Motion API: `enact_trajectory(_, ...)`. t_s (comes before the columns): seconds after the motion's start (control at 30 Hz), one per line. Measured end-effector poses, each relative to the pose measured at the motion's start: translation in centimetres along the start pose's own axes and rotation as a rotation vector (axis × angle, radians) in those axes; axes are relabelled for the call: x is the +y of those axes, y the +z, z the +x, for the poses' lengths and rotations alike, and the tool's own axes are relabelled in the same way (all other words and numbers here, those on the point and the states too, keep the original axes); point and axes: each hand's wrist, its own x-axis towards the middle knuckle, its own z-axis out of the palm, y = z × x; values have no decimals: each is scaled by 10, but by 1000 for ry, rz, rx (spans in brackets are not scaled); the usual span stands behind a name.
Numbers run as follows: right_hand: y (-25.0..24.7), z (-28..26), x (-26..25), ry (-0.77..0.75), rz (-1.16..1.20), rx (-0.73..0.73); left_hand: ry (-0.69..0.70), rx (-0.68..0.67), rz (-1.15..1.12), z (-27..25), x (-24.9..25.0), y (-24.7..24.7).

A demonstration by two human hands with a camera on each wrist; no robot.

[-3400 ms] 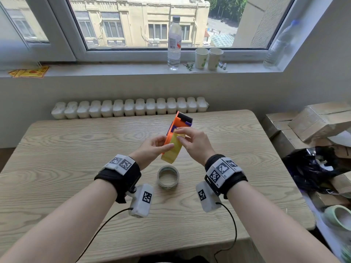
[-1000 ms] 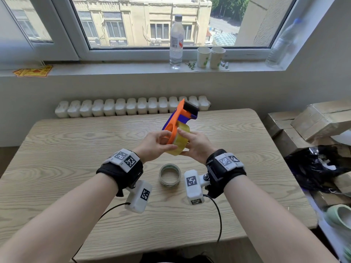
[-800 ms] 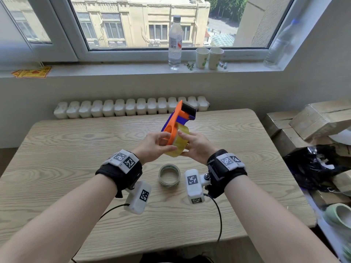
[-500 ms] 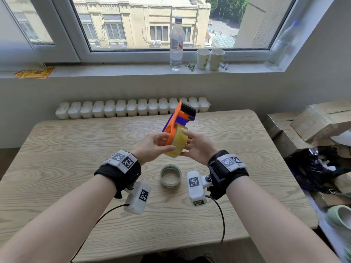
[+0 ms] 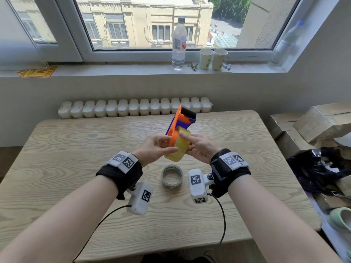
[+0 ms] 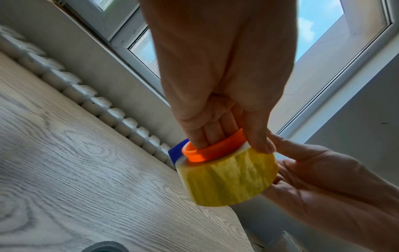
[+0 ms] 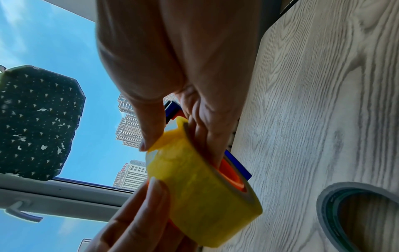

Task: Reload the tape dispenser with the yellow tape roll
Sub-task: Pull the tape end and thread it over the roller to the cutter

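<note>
From the head view, both hands are holding the dispenser (image 5: 180, 122) above the desk (image 5: 76, 141), with the yellow roll (image 5: 179, 147) sitting on its orange hub; an empty core (image 5: 172, 176) is lying just below. From the left wrist, the left hand (image 6: 218, 81) is gripping the hub, thumb on the roll (image 6: 226, 177). From the right wrist, the right hand (image 7: 172, 68) is pinching the roll's (image 7: 200, 184) loose end.

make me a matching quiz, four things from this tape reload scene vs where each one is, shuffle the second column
Things:
1. yellow tape roll
2. empty tape core
3. water bottle
4. cardboard boxes

Places:
A. upright on the windowsill
B. flat on the table, between the wrists
C. on the orange dispenser, held by both hands
D. right of the table

Pairs: 1-C, 2-B, 3-A, 4-D
</note>
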Motion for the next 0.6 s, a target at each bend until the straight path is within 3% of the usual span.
enact_trajectory(0.4,-2,-5,1,-56,15,-77,-21,-4,-34,2,3,-4)
enact_trajectory(0.6,7,0,1,-54,-18,50,0,-13,8,4,5,-4)
